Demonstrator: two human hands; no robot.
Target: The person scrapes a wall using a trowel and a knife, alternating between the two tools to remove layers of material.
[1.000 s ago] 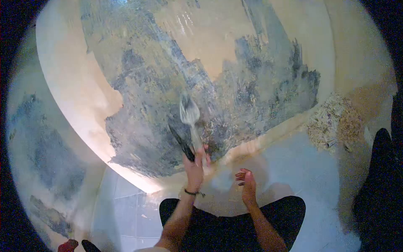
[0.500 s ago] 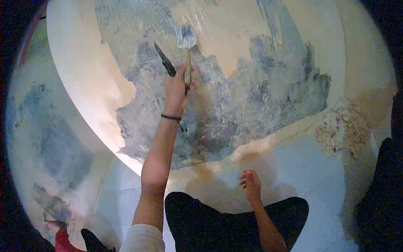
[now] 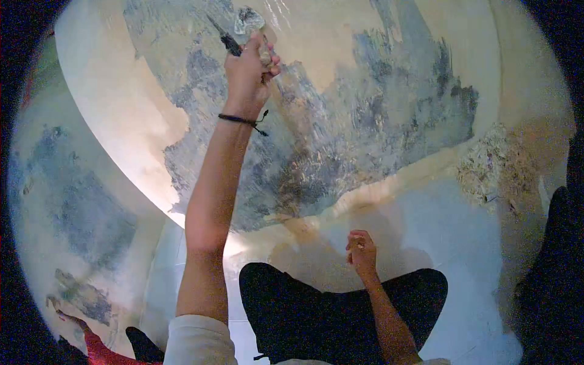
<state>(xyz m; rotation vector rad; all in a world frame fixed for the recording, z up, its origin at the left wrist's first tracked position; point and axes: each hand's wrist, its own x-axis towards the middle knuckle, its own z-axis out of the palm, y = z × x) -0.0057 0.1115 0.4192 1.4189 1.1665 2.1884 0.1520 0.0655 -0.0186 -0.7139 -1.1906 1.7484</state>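
Observation:
My left hand (image 3: pixel 248 76) reaches far out over a large pale panel (image 3: pixel 109 109) with a curved edge, its fingers wrapped round a paintbrush (image 3: pixel 248 23). The brush head, whitish and smeared with paint, is over the panel's far part. From the same hand a dark pointed tool (image 3: pixel 225 38) sticks out on the thumb side. Rough blue-grey paint (image 3: pixel 389 109) covers much of the panel, leaving beige patches bare. My right hand (image 3: pixel 362 250) hangs above my knees in front of the panel's near edge, its fingers curled in with nothing visible in them.
A heap of pale, crumbly scraps (image 3: pixel 494 167) lies right of the panel. On the left, another paint-smeared surface (image 3: pixel 85 207) has a co-worker's hand (image 3: pixel 73 317) in a red sleeve at its lower end. A dark shape (image 3: pixel 547 267) fills the right edge.
My left hand has moved away from me and slightly left, with the brush and dark tool. My right hand's fingers have curled in more. The co-worker's hand has shifted slightly.

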